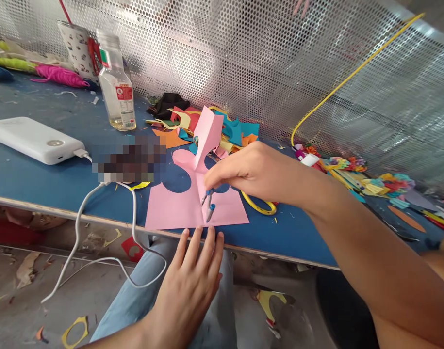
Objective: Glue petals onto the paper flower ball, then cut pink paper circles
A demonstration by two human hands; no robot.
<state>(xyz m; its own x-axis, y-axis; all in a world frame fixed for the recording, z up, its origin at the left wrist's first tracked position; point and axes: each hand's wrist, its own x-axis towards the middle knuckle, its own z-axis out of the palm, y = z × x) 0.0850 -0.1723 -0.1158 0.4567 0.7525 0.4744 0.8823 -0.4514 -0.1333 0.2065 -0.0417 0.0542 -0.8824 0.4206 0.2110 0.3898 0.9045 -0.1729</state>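
Right hand [258, 172]: we see its grip clenched on a blue-tipped tool [209, 203], mostly hidden under our fingers.
Left hand [192, 281]: released, fingertips on the tabletop [43, 184] edge.
Pink paper [192, 203]: mid-frame, one cut flap standing.
Yellow scissors [260, 206]: partly covered by our wrist.

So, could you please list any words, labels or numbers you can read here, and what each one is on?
Nothing can be read.
Bottle: its red label carries print too small to read.
Patterned cup: small marks, blurred.
White power bank: no text visible.
Pink paper: blank.
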